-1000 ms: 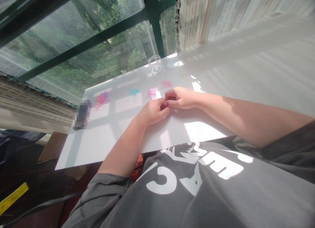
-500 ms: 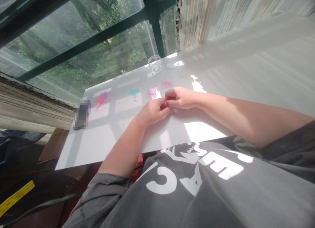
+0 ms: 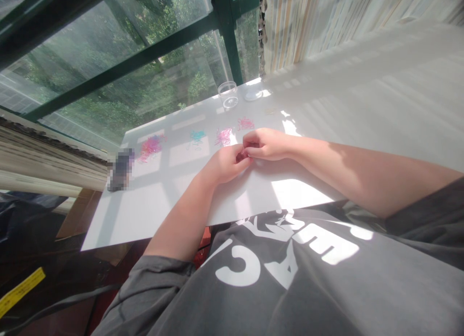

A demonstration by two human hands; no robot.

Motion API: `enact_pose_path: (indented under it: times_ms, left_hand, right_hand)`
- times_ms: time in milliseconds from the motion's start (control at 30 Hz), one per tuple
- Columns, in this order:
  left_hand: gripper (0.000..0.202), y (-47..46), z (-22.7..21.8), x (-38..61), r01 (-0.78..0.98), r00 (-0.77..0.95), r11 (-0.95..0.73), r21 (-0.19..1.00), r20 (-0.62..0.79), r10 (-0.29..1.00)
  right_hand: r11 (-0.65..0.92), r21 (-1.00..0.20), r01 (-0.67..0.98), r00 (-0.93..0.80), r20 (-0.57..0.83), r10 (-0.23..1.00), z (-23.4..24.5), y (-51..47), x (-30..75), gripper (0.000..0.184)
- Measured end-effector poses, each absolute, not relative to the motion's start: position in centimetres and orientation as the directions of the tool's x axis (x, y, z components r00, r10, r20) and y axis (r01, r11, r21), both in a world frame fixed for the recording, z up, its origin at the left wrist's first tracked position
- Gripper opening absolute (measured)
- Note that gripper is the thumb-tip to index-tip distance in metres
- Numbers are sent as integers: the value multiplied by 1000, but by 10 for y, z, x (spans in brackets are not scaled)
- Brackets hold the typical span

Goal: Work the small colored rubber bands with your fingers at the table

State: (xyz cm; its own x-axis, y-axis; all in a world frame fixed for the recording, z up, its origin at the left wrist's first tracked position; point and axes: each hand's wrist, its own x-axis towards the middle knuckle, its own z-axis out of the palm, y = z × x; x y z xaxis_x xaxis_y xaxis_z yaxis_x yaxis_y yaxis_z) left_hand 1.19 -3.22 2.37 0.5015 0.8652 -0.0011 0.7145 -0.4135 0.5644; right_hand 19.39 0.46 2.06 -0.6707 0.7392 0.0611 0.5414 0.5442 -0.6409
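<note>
My left hand (image 3: 229, 163) and my right hand (image 3: 266, 144) meet over the white table (image 3: 181, 191), fingertips together. Both are closed in a pinch, and whatever lies between the fingers is too small or hidden to make out. Just beyond them is a pile of pink thin strands (image 3: 224, 137), with a second, smaller pink pile (image 3: 246, 123) farther back and to the right. A teal pile (image 3: 197, 136) of similar strands lies to the left. Farther left sits a larger mixed pile (image 3: 151, 147) of pink, orange and purple.
A clear round container (image 3: 228, 95) stands at the table's far edge, beside what looks like its clear lid (image 3: 253, 94). A blurred dark object (image 3: 122, 169) lies at the left end. Behind the table is a green-framed window (image 3: 226, 34); a curtain (image 3: 290, 26) hangs at right.
Both hands stay almost in the same place, fingertips still together. The piles and the container have not moved.
</note>
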Motion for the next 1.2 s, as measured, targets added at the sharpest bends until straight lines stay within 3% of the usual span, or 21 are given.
enact_pose_path:
  times_ms: [1200]
  left_hand:
    - [22, -33, 23, 12, 718, 504, -414, 559, -8, 864]
  right_hand:
    - [537, -647, 540, -665, 62, 744, 19, 5, 193, 13]
